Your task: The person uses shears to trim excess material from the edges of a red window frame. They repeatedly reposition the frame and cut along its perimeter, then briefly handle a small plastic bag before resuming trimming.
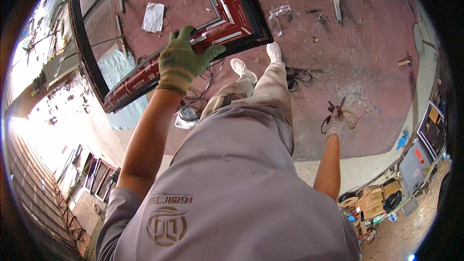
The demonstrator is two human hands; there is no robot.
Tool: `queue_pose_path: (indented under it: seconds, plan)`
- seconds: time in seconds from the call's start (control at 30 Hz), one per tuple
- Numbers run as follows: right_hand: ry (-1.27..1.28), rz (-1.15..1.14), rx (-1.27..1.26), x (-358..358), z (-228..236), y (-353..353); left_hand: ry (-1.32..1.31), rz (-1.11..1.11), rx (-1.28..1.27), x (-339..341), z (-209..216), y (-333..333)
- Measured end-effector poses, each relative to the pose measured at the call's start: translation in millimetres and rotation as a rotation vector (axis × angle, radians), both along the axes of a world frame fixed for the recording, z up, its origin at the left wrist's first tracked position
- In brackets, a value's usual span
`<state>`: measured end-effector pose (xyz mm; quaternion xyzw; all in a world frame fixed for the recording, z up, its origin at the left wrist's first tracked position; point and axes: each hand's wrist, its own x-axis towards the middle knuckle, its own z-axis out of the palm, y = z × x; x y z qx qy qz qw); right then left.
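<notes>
By the gloved left hand [181, 63], the near bar of a red-and-black frame [229, 12] is clamped, with the thumb spread along it; the frame is held in front of the body, toward the left. In the right hand [334, 123], also gloved and well out to the side, a dark tool [338, 107] is clasped; its exact kind cannot be told. On the reddish floor [333, 58], a white sheet [153, 18] is seen through the frame's opening, clear plastic [275, 18] is seen beyond its corner, and black cable [300, 74] is bunched near the shoes [274, 53]. Farther right, cardboard boxes [372, 203] are piled.
</notes>
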<state>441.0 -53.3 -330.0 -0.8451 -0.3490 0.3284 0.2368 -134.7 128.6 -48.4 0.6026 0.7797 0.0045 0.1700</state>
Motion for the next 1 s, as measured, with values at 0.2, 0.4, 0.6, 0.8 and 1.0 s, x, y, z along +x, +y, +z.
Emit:
queue_pose_path:
  seconds: [0.2, 0.4, 0.6, 0.8, 1.0]
  plan:
    - [0.339, -0.377, -0.272, -23, -21, -62, 0.038, 0.016, -0.033, 5, -1, 1]
    - [0.190, -0.239, -0.253, -49, -32, -42, 0.102, 0.024, -0.046, 13, 1, 2]
    - [0.367, -0.344, -0.161, -60, -10, -1, 0.110, 0.059, -0.077, 16, -2, 4]
    - [0.342, -0.246, -0.092, -51, 11, 18, 0.033, 0.001, -0.035, 5, 0, -4]
    - [0.009, -0.069, 0.032, -28, 8, 16, 0.022, -0.018, 0.066, -8, -3, -23]
